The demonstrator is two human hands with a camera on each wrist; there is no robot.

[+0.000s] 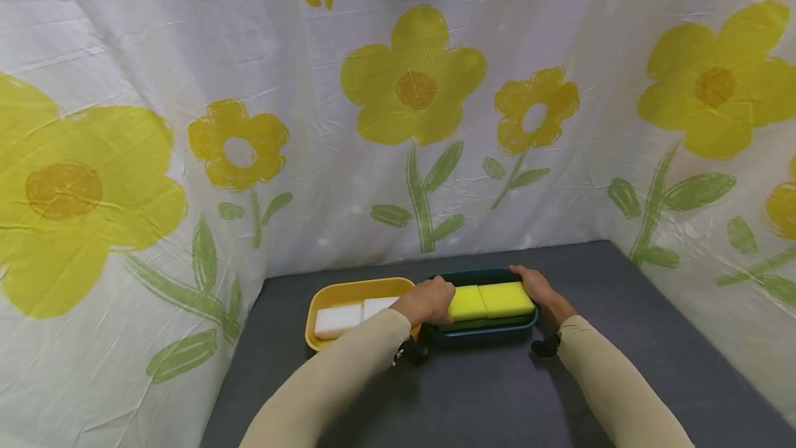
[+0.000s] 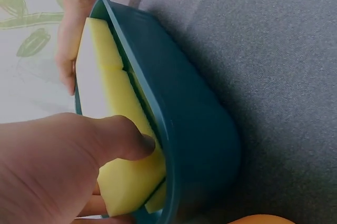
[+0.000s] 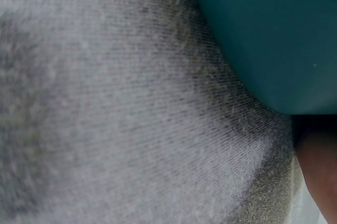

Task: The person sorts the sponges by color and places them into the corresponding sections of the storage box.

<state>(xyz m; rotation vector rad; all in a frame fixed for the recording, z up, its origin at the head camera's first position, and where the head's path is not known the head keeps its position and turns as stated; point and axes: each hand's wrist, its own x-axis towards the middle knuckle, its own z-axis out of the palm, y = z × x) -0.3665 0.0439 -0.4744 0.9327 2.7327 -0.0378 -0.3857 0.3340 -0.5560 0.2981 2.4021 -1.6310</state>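
A dark green plastic basket [image 1: 488, 339] holds yellow sponges [image 1: 506, 299] lying side by side, with more beneath them. At its left end, my left hand [image 1: 429, 299] grips a yellow sponge [image 2: 131, 179], thumb on the near side and fingers round the far side. My right hand [image 1: 537, 289] rests along the outside of the basket's right end, its fingers reaching toward the far corner. Close up in the right wrist view, the basket wall [image 3: 279, 34] shows beside part of that hand [image 3: 318, 174]; most of its fingers are out of sight there.
Left of the green basket stands a yellow-orange basket [image 1: 354, 289] with white sponges [image 1: 338, 321] in it, partly behind my left forearm. Both stand on a dark grey table [image 1: 472, 399]. A white curtain [image 1: 311, 240] printed with yellow flowers hangs behind and at the sides.
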